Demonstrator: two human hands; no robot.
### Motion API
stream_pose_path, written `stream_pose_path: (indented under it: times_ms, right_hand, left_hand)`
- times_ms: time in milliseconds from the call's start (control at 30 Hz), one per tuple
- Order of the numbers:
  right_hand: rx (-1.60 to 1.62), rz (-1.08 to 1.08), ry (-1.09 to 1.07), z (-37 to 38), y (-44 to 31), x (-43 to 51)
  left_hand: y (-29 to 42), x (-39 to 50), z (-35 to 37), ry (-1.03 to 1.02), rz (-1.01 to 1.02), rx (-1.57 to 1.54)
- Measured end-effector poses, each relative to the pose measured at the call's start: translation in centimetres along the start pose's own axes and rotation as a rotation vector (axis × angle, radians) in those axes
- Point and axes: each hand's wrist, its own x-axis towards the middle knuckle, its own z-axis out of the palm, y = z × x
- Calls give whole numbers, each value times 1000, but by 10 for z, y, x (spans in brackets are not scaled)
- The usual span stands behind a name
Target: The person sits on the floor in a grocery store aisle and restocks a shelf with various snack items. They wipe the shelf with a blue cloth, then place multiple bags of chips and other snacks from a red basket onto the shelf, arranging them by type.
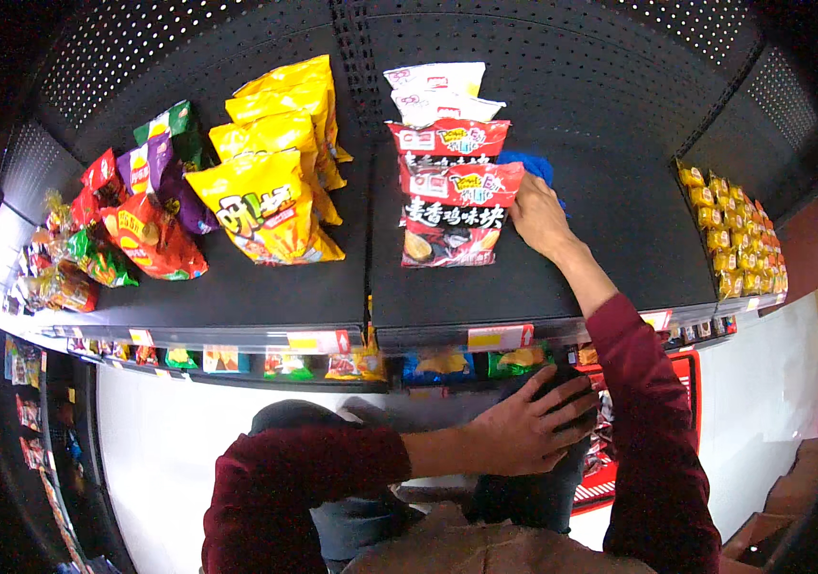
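Observation:
My right hand [539, 215] reaches onto the black shelf, holding a bunched blue cloth [534, 163] against its surface. Part of the fingers is hidden behind the front snack bag. Just left of that hand, a row of red, black and white snack bags [455, 215] stands one behind another, with white-topped bags [448, 106] at the back. The front bag touches or nearly touches my hand; I cannot tell which. Lower down, my left hand [534, 423] lies over my knee, fingers spread and holding nothing.
Yellow snack bags [272, 208] and a red chip bag [154, 237] stand further left. Small yellow packs [724, 237] line the right end. Price tags [500, 337] run along the shelf's front edge. Below are a lower shelf of packets [437, 366] and a red basket [599, 491].

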Motion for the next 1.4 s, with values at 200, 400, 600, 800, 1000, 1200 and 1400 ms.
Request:
stream_pose_path:
  times_ms: [200, 400, 600, 800, 1000, 1200, 1400]
  right_hand:
    - [-26, -30, -26, -27, -22, -91]
    - [51, -36, -9, -44, -37, -145]
    - [113, -87, 57, -53, -39, -150]
    - [158, -104, 105, -55, -43, -150]
    - [208, -116, 119, -55, -45, -151]
    - [189, -120, 168, -55, -55, -150]
    - [100, -134, 163, -54, -63, -146]
  left_hand:
    - [3, -9, -4, -9, 12, 43]
    - [6, -14, -5, -29, -17, 34]
    - [7, -15, -4, 5, 17, 70]
    - [6, -14, -4, 7, 29, 76]
    - [6, -12, -2, 7, 32, 83]
    - [6, -12, -1, 2, 33, 60]
    - [7, -11, 0, 7, 37, 70]
